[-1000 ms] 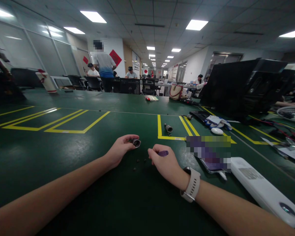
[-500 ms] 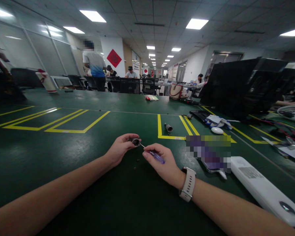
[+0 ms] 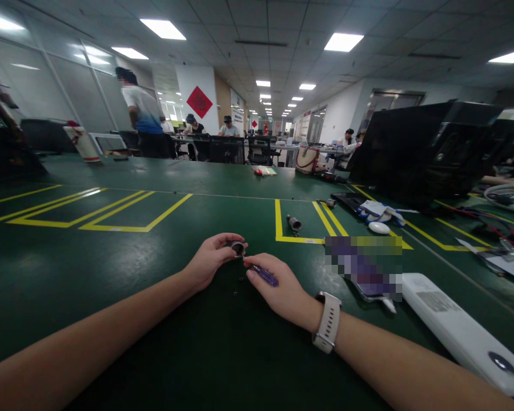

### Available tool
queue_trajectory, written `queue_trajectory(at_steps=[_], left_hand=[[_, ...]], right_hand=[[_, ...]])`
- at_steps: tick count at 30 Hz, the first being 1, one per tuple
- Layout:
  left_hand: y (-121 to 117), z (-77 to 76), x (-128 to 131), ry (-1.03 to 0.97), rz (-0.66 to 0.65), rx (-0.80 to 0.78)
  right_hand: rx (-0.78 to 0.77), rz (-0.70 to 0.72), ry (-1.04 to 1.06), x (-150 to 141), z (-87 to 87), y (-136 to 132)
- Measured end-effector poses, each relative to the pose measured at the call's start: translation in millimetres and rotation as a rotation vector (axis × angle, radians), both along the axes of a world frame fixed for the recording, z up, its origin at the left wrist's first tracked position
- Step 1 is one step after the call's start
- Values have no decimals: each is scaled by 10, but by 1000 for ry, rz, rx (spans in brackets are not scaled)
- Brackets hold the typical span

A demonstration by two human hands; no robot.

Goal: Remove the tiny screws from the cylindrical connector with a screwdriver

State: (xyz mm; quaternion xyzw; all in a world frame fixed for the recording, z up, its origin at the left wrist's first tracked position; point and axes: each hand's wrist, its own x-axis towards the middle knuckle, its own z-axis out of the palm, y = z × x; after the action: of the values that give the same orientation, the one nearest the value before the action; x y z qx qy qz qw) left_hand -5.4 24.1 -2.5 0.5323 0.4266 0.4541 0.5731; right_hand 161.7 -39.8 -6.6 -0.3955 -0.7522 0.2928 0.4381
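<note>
Between thumb and fingers, my left hand [image 3: 209, 260] holds a round hollow metal fitting [image 3: 239, 248], its opening facing toward me and to the right. My right hand [image 3: 280, 285] is closed around a screwdriver with a clear purple handle [image 3: 265, 275]. The driver's thin tip is at the lower rim of the fitting; whether it touches inside I cannot tell. Below the hands, on the green table [image 3: 188, 354], lie a small nut [image 3: 240, 279] and another small nut [image 3: 235, 293].
A second metal fitting [image 3: 294, 222] lies inside the yellow tape marking [image 3: 278, 228], tiny parts beside it. To the right are a phone [image 3: 364, 274], a long white device [image 3: 454, 325], a white oval object [image 3: 378, 228] and a black computer case [image 3: 420, 154]. People are in the background.
My right hand brought the screwdriver left to the fitting, and its tip dropped to the lower rim. One of the small parts beneath is no longer visible. A person behind walked left.
</note>
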Motion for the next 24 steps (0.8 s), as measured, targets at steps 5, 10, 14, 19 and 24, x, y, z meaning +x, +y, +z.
queue_trajectory(at_steps=[5,10,14,19,24], left_hand=[[1,-24,13,32,41,21],[1,-47,30,61,65,31],[22,-67,24,73,63,39],[25,-70,18,91,60,54],[11,-60,25,114,61,65]], right_hand=[[49,8,-76,3,-30,6],[96,-15,-105,-1,-48,5],[114,-24,-136,-12,-54,-3],[49,-20,-72,-5,-9,-29],[-243,-61,269,46,14,1]])
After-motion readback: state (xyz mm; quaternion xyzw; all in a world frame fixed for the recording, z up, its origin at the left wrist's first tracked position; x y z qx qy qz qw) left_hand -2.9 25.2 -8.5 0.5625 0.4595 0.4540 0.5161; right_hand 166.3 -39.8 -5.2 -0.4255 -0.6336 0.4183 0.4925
